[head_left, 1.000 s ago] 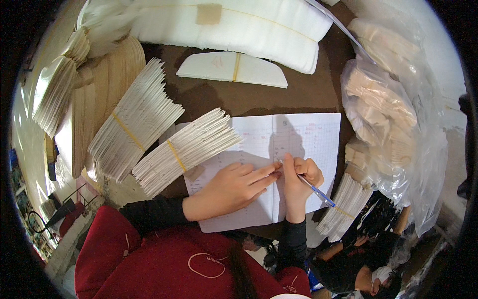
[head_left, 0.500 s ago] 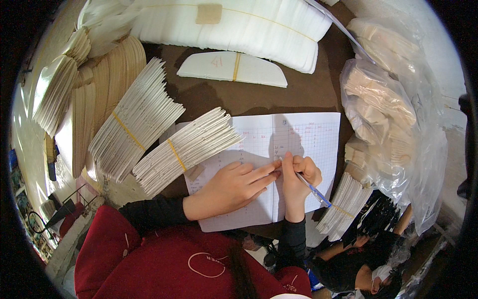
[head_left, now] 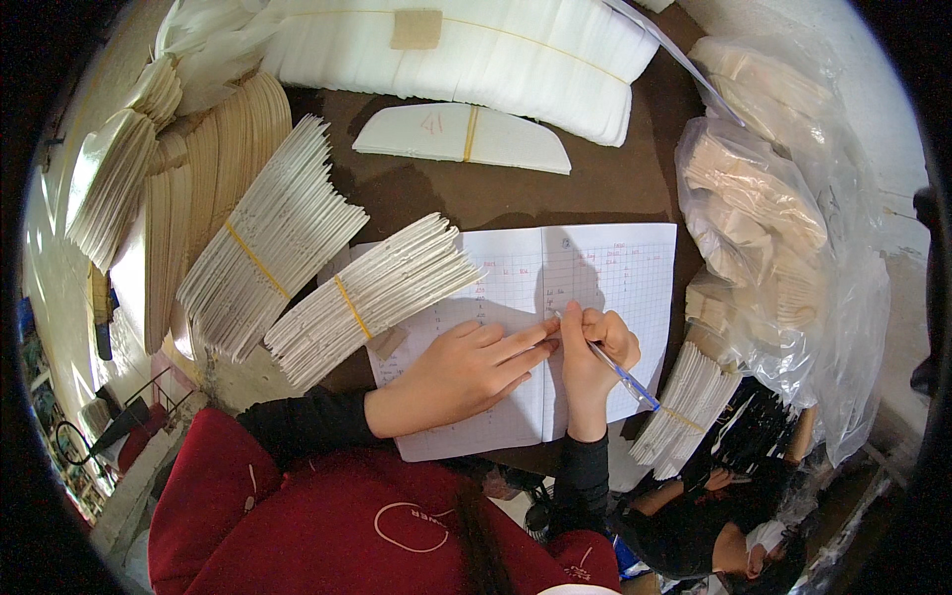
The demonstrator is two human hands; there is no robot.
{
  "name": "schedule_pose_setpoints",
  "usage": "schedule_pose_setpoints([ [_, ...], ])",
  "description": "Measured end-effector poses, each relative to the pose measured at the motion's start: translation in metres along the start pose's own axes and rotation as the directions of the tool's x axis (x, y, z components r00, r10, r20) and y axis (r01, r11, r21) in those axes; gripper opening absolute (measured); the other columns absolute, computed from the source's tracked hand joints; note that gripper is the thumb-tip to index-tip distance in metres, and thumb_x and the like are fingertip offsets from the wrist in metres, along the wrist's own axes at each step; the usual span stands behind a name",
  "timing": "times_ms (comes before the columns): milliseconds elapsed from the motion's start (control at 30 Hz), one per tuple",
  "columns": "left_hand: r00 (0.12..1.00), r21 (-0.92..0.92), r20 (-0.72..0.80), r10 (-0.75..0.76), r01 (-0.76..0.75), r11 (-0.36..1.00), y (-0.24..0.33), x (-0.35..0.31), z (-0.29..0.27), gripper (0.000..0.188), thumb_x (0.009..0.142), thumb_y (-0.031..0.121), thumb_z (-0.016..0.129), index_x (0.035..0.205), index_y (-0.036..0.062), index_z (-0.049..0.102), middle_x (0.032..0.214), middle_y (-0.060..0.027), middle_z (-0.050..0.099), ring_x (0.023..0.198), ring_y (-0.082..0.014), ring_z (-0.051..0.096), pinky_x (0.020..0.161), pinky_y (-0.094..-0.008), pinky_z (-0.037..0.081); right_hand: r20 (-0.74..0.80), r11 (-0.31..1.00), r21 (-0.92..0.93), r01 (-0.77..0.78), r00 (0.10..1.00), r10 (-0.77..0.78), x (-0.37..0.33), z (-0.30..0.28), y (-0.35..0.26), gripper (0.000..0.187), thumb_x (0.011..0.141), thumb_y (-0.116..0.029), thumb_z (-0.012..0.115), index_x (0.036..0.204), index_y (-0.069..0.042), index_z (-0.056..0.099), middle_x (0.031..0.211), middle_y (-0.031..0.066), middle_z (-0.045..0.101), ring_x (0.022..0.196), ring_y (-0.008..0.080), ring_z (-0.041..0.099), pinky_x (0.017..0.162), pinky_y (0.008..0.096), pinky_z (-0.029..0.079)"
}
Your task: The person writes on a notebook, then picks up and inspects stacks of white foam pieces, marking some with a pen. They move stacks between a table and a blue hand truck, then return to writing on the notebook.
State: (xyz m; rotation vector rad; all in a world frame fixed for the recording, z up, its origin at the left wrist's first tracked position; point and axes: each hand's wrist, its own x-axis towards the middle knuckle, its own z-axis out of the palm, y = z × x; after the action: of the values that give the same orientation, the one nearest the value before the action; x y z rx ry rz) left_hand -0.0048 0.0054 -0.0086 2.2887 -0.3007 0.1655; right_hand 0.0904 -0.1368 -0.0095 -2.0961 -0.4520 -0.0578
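Observation:
An open notebook with gridded pages and handwritten columns lies before me. In my right hand is a blue and clear pen, its tip down at the right page near the fold. My left hand rests flat across the left page, fingers stretched out toward the pen tip. Over the notebook's upper left corner lies a stack of white folded pieces bound with a yellow band. A larger banded white stack lies just to its left.
A small banded white bundle and a long row of white pieces lie beyond the notebook. Beige stacks stand at the left. Clear plastic bags of beige pieces and another white stack line the right. Another person is at lower right.
My hands and the pen stay almost in place. At lower right the other person's arm and head have shifted slightly.

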Motion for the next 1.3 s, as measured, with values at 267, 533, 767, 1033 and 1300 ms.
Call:
schedule_pose_setpoints([
  [267,0.999,0.025,-0.030,-0.015,0.016,1.000,0.0002,-0.0001,0.0028,0.035,0.078,0.017,0.069,0.111,0.0089,0.064,0.123,-0.0002,0.059,0.071,-0.0177,0.052,0.066,-0.0312,0.047,0.006,0.999,0.040,-0.029,1.000,0.028,-0.0011,-0.0006,0.0012,0.050,0.079,0.010,0.068,0.058,-0.011,0.028,0.048,-0.0019,0.041,0.047,0.0011,0.031,0.043,0.0215,0.025],
  [533,1.000,-0.006,0.000,-0.012,0.012,1.000,-0.0005,-0.0003,0.0009,0.035,0.080,0.013,0.066,0.115,0.0057,0.063,0.127,-0.0022,0.057,0.073,-0.0179,0.052,0.068,-0.0318,0.047,0.008,0.998,0.049,-0.049,0.999,0.049,0.0009,-0.0013,-0.0039,0.049,0.080,0.010,0.067,0.058,-0.010,0.028,0.048,-0.0013,0.042,0.048,0.0012,0.032,0.043,0.0211,0.025],
  [767,1.000,-0.009,0.003,-0.002,0.002,1.000,0.0001,0.0000,-0.0015,0.036,0.081,0.011,0.064,0.116,0.0039,0.062,0.131,-0.0036,0.056,0.073,-0.0175,0.052,0.067,-0.0314,0.047,0.011,1.000,0.011,0.006,1.000,-0.006,0.0015,-0.0002,-0.0055,0.048,0.080,0.010,0.067,0.059,-0.009,0.029,0.048,-0.0014,0.042,0.048,0.0013,0.031,0.043,0.0215,0.025],
  [1033,1.000,-0.002,0.005,0.000,0.000,1.000,-0.0004,0.0005,-0.0003,0.038,0.080,0.012,0.066,0.117,0.0044,0.062,0.131,-0.0034,0.056,0.071,-0.0173,0.052,0.067,-0.0315,0.047,-0.025,0.999,0.040,-0.028,0.999,0.029,-0.0016,0.0004,0.0014,0.047,0.080,0.009,0.067,0.060,-0.009,0.029,0.047,-0.0007,0.042,0.047,0.0019,0.031,0.043,0.0217,0.024],
  [1300,1.000,0.002,0.008,0.001,-0.001,1.000,-0.0002,0.0004,-0.0019,0.038,0.080,0.012,0.066,0.117,0.0042,0.062,0.133,-0.0034,0.055,0.072,-0.0171,0.051,0.067,-0.0311,0.047,-0.006,1.000,0.008,-0.010,1.000,0.010,0.0006,-0.0010,-0.0014,0.049,0.080,0.009,0.067,0.059,-0.010,0.027,0.047,-0.0018,0.038,0.048,0.0021,0.028,0.042,0.0226,0.022],
])
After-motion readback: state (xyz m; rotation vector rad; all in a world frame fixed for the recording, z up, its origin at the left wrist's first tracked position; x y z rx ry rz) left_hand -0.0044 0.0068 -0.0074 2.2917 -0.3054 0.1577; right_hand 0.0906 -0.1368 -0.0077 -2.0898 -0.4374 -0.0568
